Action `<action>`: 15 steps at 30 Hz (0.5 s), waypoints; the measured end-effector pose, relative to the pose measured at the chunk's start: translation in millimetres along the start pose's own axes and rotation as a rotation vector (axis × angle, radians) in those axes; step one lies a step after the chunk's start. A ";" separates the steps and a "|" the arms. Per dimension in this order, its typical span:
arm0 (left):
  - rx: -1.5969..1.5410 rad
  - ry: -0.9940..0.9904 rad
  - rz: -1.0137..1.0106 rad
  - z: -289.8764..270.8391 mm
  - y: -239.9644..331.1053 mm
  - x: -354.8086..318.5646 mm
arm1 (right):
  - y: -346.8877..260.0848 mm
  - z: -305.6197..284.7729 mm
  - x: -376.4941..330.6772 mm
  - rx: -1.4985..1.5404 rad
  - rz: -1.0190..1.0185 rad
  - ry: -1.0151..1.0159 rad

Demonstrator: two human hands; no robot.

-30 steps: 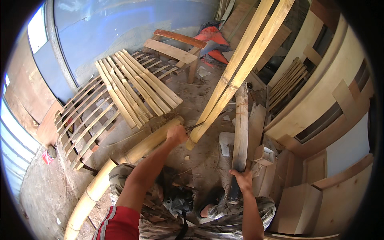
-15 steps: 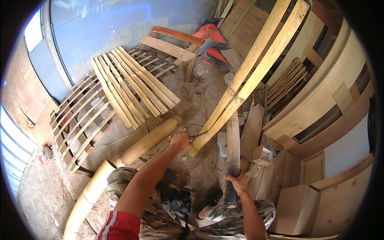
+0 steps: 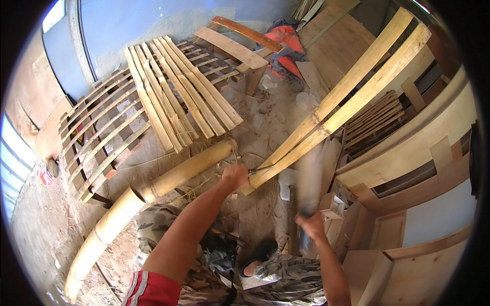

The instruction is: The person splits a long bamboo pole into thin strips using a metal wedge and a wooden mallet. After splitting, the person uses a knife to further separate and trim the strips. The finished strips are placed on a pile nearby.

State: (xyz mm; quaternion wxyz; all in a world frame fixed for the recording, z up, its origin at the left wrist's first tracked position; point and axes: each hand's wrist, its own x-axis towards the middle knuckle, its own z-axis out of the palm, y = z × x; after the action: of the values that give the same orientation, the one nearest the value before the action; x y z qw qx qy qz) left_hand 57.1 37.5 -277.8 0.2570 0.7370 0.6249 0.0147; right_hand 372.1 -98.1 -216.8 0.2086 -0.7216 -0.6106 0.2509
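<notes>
My left hand is closed round the handle of a knife. Its thin blade lies in the near end of a long bamboo strip, which is split lengthwise into two arms spreading toward the upper right. In my right hand is the dark lower part of a wooden plank, smeared by motion and upright beside the strip. A thick bamboo pole lies on the ground just left of my left hand; another bamboo length with an open end runs toward the lower left.
Several split bamboo strips rest on a slatted wooden frame at the left. Behind it stands a low wooden bench, with orange and dark cloth beside it. Wooden panels and a small wooden box line the right.
My right hand has shifted right and slightly up with the plank, now blurred. The split bamboo appears farther right, partly because the view moved. My left hand keeps the knife in the strip.
</notes>
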 end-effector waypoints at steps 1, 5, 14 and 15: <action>0.030 -0.045 0.026 -13.3 8.3 -2.2 | 21.7 5.3 -3.9 -0.071 0.079 -0.090; 0.096 -0.014 0.036 -14.1 8.3 -6.7 | 34.5 -8.9 -7.2 -0.071 0.111 -0.155; -0.062 0.037 -0.095 -6.9 -31.1 -0.1 | -48.7 -43.2 25.2 0.550 -0.149 0.369; -0.081 0.021 -0.109 -7.3 -32.0 -0.9 | -43.6 -27.3 25.0 0.533 -0.143 0.327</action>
State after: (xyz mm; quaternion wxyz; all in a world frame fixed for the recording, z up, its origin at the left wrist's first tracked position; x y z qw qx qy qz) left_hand 25.1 42.1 -283.9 0.2804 0.6907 0.6657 0.0339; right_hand 358.3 -66.0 -171.5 0.5027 -0.6277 -0.5309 0.2674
